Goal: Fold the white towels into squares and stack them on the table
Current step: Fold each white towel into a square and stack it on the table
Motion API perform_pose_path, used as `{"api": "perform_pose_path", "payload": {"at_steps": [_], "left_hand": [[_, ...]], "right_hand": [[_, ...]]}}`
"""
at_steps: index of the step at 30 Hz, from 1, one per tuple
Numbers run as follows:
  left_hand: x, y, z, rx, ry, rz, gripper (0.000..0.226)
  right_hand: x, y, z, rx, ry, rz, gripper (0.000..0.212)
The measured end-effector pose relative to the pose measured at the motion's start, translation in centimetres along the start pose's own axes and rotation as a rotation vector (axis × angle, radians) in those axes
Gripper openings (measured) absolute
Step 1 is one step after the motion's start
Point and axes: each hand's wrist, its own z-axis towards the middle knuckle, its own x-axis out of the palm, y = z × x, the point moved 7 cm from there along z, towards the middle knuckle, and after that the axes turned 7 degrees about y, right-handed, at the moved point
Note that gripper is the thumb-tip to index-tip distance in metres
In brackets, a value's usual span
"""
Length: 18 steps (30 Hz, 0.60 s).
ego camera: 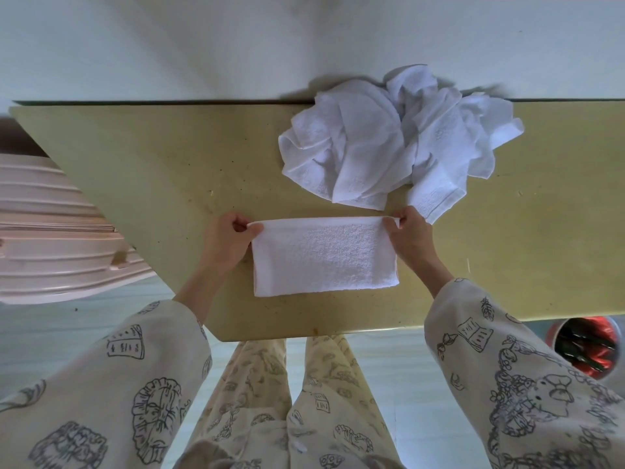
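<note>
A white towel (324, 257) lies folded into a wide rectangle on the yellowish table (162, 170), near its front edge. My left hand (227, 243) pinches the towel's far left corner, and my right hand (411, 238) pinches its far right corner. Both far corners are held at the towel's top edge, just off the table. Behind the towel, at the back right of the table, sits a crumpled heap of white towels (395, 137) that reaches the wall.
A pink ribbed plastic piece of furniture (50, 231) stands left of the table. A red bin (585, 346) with dark contents sits on the floor under the table's front right. My patterned sleeves and trousers fill the bottom of the view.
</note>
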Motion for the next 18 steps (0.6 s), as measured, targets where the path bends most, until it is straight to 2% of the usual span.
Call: {"api": "perform_pose_path", "payload": {"at_steps": [6, 10, 13, 15, 18], "left_hand": [[0.0, -0.5, -0.4, 0.028, -0.040, 0.067, 0.018], [0.0, 0.2, -1.0, 0.014, -0.021, 0.081, 0.037], [-0.1, 0.2, -2.5, 0.038, -0.076, 0.231, 0.049], [0.0, -0.7, -4.2, 0.174, -0.239, 0.486, 0.042], [3.2, -1.4, -6.6, 0.477, -0.326, 0.723, 0.032]], "right_hand": [[-0.3, -0.2, -0.3, 0.044, -0.059, 0.116, 0.026], [-1.0, -1.6, -0.9, 0.099, -0.141, 0.299, 0.025], [-1.5, -2.4, -2.1, 0.108, -0.223, 0.321, 0.026], [-1.9, -1.8, -3.5, 0.005, -0.319, 0.231, 0.024], [0.1, 0.8, -5.8, -0.385, -0.377, -0.123, 0.026]]}}
